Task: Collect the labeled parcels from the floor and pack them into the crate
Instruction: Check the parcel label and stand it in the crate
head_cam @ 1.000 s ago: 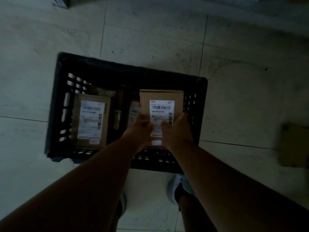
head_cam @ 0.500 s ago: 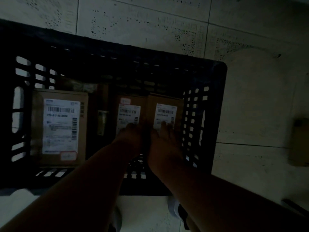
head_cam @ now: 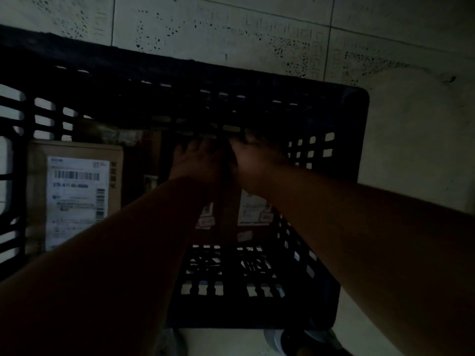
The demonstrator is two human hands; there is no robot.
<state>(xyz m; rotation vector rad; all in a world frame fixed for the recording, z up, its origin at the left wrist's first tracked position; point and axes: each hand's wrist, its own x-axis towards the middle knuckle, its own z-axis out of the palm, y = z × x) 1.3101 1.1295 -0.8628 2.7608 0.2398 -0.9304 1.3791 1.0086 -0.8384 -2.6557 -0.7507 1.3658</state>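
A black slotted plastic crate stands on the tiled floor and fills most of the view. Inside at the left lies a large cardboard parcel with a white barcode label facing up. Two smaller labeled parcels lie side by side in the crate's right half, the left one and the right one. My left hand lies flat on the far end of the left small parcel, fingers spread. My right hand rests on the far end of the right small parcel, and its fingertips are lost in the dark.
Pale speckled floor tiles surround the crate. The tip of a shoe shows below the crate's near wall. More brown packaging lies behind the large parcel, against the crate's far wall. The scene is dim.
A second ago both hands held a small parcel above the crate. It now lies inside beside the other small parcel, and my hands have slid forward over their far ends.
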